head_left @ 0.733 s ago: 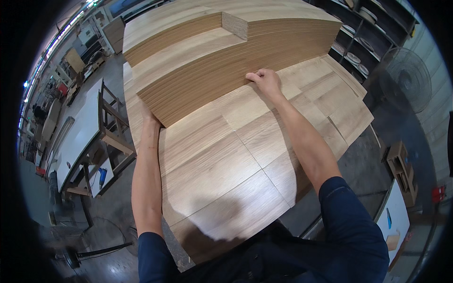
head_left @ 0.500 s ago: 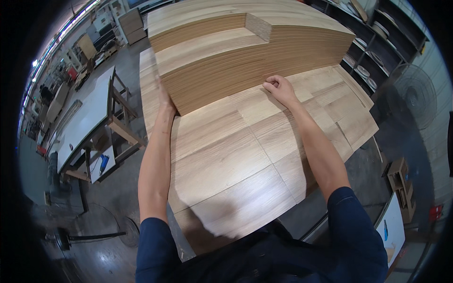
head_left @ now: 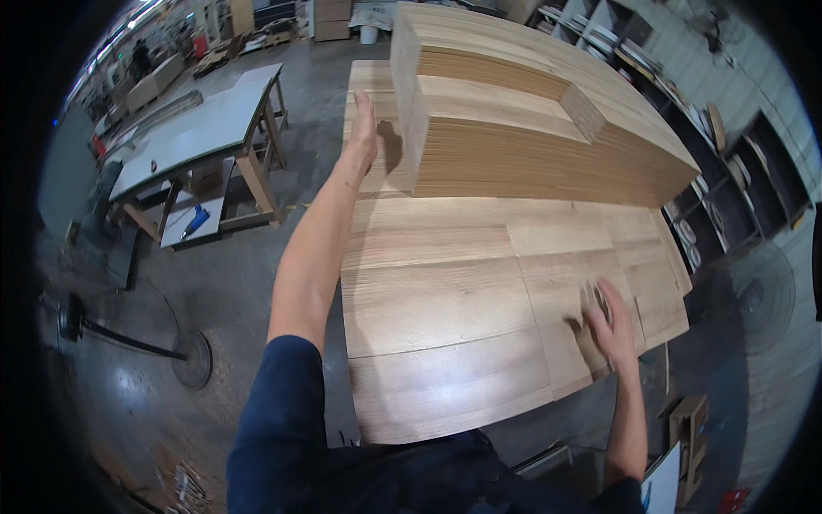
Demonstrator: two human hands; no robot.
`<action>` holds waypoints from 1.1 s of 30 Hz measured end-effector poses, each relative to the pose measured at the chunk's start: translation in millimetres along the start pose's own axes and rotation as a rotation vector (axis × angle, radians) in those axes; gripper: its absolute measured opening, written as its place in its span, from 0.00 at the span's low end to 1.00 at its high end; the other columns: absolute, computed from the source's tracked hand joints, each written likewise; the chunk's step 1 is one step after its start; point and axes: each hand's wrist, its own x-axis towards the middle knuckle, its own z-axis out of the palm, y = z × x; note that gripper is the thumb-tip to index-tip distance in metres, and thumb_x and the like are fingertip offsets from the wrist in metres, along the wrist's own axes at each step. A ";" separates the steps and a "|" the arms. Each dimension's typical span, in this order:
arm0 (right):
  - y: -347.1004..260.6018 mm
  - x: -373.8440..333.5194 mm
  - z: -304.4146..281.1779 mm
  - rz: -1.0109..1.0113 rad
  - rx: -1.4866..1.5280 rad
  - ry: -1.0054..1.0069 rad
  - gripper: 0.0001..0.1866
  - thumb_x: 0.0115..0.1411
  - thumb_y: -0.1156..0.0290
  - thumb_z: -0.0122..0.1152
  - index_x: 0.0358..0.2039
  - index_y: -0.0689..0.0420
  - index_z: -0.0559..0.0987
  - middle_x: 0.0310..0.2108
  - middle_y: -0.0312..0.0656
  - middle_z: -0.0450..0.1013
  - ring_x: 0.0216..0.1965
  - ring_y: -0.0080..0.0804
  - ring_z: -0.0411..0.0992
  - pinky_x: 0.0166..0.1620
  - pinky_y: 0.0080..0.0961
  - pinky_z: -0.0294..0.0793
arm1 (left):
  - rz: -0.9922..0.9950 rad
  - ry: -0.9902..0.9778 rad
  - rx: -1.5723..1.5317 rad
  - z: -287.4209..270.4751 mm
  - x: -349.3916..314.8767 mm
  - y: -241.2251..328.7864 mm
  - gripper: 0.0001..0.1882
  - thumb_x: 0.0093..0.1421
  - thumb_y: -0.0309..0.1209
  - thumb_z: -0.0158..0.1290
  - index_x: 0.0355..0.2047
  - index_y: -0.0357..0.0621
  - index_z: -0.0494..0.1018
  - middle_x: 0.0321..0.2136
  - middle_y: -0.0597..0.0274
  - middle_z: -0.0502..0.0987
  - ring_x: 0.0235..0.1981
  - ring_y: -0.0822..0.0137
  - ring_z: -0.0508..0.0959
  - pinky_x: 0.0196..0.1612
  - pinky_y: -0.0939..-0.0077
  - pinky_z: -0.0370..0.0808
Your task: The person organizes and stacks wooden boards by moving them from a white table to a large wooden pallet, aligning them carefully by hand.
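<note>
A tall stack of thin wood-grain boards [head_left: 505, 158] stands on the far half of a tabletop of wood-grain panels [head_left: 437, 317]. Fewer boards lie at its front left, which leaves a step there. Beside the stack's left end, my left hand [head_left: 363, 137] is held flat with fingers straight and together, a small gap and a shadow between them. Over the right part of the panels hovers my right hand [head_left: 613, 324], slightly blurred. Its thumb and fingers are apart and nothing shows between them.
To the left stands a white-topped workbench [head_left: 201, 116] with a blue power tool [head_left: 197, 219] on its lower shelf. A stand with a round base [head_left: 192, 360] is at the lower left. Dark shelving [head_left: 753, 180] and a fan [head_left: 753, 291] line the right.
My left hand has come away from the stack's left end. My right hand has left the stack's lower front edge, moved nearer and to the right, and opened. The view has shifted too.
</note>
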 end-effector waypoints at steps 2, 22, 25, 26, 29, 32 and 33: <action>11.9 -42.6 -3.7 0.025 0.043 0.044 0.28 0.58 0.72 0.56 0.60 0.64 0.69 0.61 0.56 0.65 0.63 0.52 0.62 0.65 0.40 0.59 | 0.006 0.103 0.030 -22.4 26.2 2.3 0.51 0.64 0.69 0.21 0.70 0.39 0.30 0.72 0.50 0.32 0.73 0.61 0.34 0.71 0.66 0.29; 7.2 -62.9 27.9 0.021 0.041 0.310 0.25 0.67 0.56 0.53 0.55 0.64 0.74 0.56 0.54 0.71 0.58 0.48 0.69 0.60 0.37 0.66 | -0.063 0.151 -0.138 19.9 96.7 -27.8 0.43 0.69 0.61 0.27 0.70 0.36 0.46 0.69 0.52 0.52 0.69 0.59 0.51 0.69 0.64 0.49; 12.3 -71.1 26.5 0.056 -0.026 0.337 0.23 0.62 0.62 0.58 0.54 0.63 0.75 0.55 0.54 0.71 0.56 0.50 0.70 0.59 0.37 0.68 | -0.057 0.043 -0.113 40.1 74.4 -35.0 0.42 0.69 0.61 0.28 0.68 0.36 0.50 0.66 0.52 0.57 0.67 0.59 0.57 0.68 0.65 0.53; 12.2 -76.8 23.8 0.067 -0.041 0.372 0.23 0.60 0.64 0.60 0.53 0.63 0.75 0.55 0.54 0.71 0.55 0.51 0.71 0.58 0.37 0.69 | -0.002 -0.016 -0.062 55.8 56.3 -26.5 0.42 0.69 0.61 0.29 0.68 0.35 0.52 0.65 0.52 0.59 0.66 0.59 0.59 0.67 0.66 0.54; 0.3 -65.4 26.0 0.053 0.036 0.461 0.23 0.56 0.68 0.63 0.51 0.64 0.75 0.53 0.55 0.73 0.52 0.51 0.72 0.55 0.36 0.72 | 0.268 0.448 0.023 26.2 104.4 31.6 0.37 0.71 0.54 0.32 0.67 0.34 0.53 0.66 0.48 0.58 0.65 0.58 0.60 0.67 0.65 0.55; -24.6 -57.6 28.4 -0.007 0.007 0.554 0.22 0.55 0.68 0.64 0.49 0.63 0.76 0.53 0.54 0.72 0.51 0.51 0.73 0.53 0.37 0.73 | 0.804 0.713 0.170 -6.0 145.0 136.5 0.20 0.71 0.45 0.37 0.36 0.42 0.71 0.33 0.60 0.74 0.37 0.60 0.73 0.43 0.62 0.71; -22.9 -70.7 27.8 -0.008 -0.031 0.598 0.22 0.55 0.67 0.65 0.49 0.63 0.76 0.54 0.55 0.71 0.51 0.50 0.73 0.53 0.37 0.73 | 0.793 0.587 0.064 62.8 99.4 139.1 0.22 0.71 0.47 0.34 0.44 0.40 0.67 0.39 0.56 0.72 0.43 0.60 0.72 0.49 0.64 0.69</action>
